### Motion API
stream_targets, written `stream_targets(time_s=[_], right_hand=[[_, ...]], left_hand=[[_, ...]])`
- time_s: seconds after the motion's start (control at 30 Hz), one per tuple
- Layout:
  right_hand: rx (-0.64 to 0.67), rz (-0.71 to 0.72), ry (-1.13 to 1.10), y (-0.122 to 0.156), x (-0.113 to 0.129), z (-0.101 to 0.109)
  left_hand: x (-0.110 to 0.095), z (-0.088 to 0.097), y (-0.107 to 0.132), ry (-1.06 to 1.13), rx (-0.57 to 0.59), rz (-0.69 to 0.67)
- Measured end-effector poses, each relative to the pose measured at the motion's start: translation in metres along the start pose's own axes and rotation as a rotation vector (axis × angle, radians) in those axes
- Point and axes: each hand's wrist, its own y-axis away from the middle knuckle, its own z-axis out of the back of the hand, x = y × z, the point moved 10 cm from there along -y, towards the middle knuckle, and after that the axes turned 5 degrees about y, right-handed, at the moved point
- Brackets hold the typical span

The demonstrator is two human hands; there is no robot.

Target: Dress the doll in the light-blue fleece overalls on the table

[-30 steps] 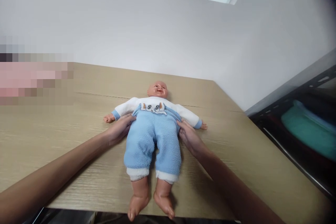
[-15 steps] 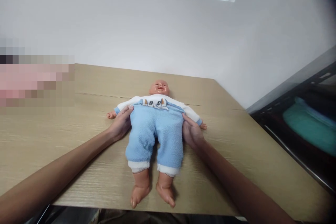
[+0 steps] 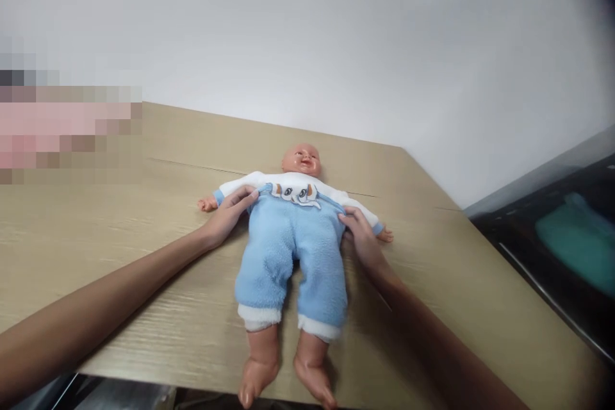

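Note:
A baby doll [image 3: 302,160] lies on its back on a wooden table [image 3: 96,250], head away from me, bare feet over the near edge. It wears a white top with an elephant picture and fluffy blue trousers [image 3: 293,256]. My left hand [image 3: 229,214] pinches the trousers' waistband at the doll's right side. My right hand [image 3: 361,237] grips the waistband on the other side, next to the doll's outstretched arm. Both hands are closed on the fabric.
A white wall rises behind the table. A blurred-out patch covers the far left of the table. To the right stands a dark rack [image 3: 552,237] holding a teal cloth [image 3: 576,243].
Both hands have slid up along the doll's sides, drawing the blue waistband higher toward the chest. The view has shifted slightly.

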Motion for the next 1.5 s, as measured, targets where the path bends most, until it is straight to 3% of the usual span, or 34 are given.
stream_targets(time_s=[0.1,0.17,0.27,0.37,0.43,0.53,0.6,0.67,0.77,0.97,1.13,1.23,1.3,1.4,1.5], right_hand=[[-0.196,0.162,0.215,0.013,0.037,0.015],[-0.231,0.337,0.365,0.018,0.081,0.003],[-0.018,0.522,0.428,0.002,0.14,-0.049],[0.322,0.658,0.552,-0.032,0.177,-0.126],[0.572,0.655,0.703,-0.057,0.175,-0.18],[0.923,0.617,0.902,-0.08,0.149,-0.249],[1.136,0.631,0.939,-0.079,0.132,-0.282],[1.252,0.662,0.915,-0.073,0.122,-0.298],[1.232,0.686,0.863,-0.067,0.119,-0.295],[0.975,0.509,0.487,-0.077,0.134,-0.239],[0.943,0.501,0.308,-0.077,0.141,-0.209],[0.977,0.553,0.297,-0.069,0.141,-0.207],[0.984,0.592,0.315,-0.065,0.14,-0.208],[0.989,0.615,0.316,-0.062,0.138,-0.207],[0.947,0.645,0.293,-0.061,0.143,-0.194]], left_hand=[[-0.01,0.002,0.0,-0.072,-0.091,-0.084],[-0.018,0.001,0.001,-0.099,-0.163,-0.158],[-0.026,-0.002,0.003,-0.112,-0.213,-0.236],[-0.029,-0.005,0.008,-0.131,-0.215,-0.261],[-0.03,-0.003,0.014,-0.143,-0.225,-0.267],[-0.029,-0.003,0.02,-0.163,-0.226,-0.261],[-0.028,-0.005,0.021,-0.164,-0.204,-0.257],[-0.029,-0.007,0.02,-0.168,-0.193,-0.267],[-0.032,-0.008,0.02,-0.18,-0.186,-0.288],[-0.036,-0.012,0.026,-0.202,-0.14,-0.292],[-0.049,-0.005,0.049,-0.436,-0.209,-0.556],[-0.056,-0.008,0.062,-0.478,-0.213,-0.717],[-0.061,-0.011,0.063,-0.428,-0.201,-0.747],[-0.062,-0.007,0.052,-0.264,-0.237,-0.63],[-0.049,0.004,0.034,-0.115,-0.34,-0.377]])
